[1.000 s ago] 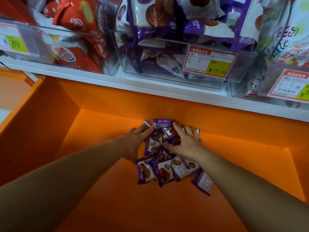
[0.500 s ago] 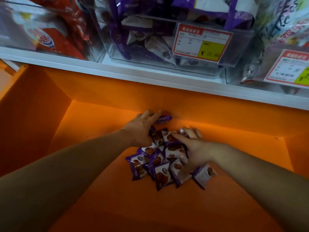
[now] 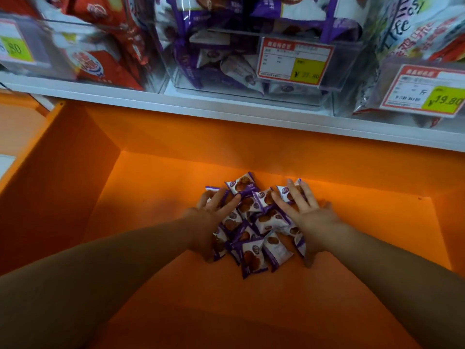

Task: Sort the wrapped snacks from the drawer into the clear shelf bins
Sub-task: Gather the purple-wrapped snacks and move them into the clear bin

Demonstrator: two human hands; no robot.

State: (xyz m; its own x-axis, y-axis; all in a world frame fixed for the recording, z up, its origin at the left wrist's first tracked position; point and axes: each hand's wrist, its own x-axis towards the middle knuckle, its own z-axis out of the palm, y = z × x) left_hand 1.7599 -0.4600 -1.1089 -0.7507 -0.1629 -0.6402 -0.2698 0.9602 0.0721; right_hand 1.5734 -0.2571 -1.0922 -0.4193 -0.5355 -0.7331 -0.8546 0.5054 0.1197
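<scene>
A heap of small purple-and-white wrapped snacks point(image 3: 254, 233) lies on the floor of the orange drawer point(image 3: 141, 197), close to its back wall. My left hand point(image 3: 211, 220) presses against the heap's left side with fingers spread. My right hand point(image 3: 307, 217) presses on its right side, fingers straight over the packets, thumb down at the front. Both hands cup the heap between them. Above the drawer, a clear shelf bin point(image 3: 226, 76) holds more purple snack packets.
A white shelf edge point(image 3: 226, 109) runs above the drawer. A clear bin of red packets point(image 3: 95, 59) stands at left, another bin with pale bags point(image 3: 412, 46) at right. Red-and-yellow price tags point(image 3: 294, 61) hang on the bin fronts. The drawer's left wall point(image 3: 50, 177) rises steeply.
Both hands have shifted from on top of the snacks to the two sides of the heap, pushing the packets closer together. The view has tilted back up slightly.
</scene>
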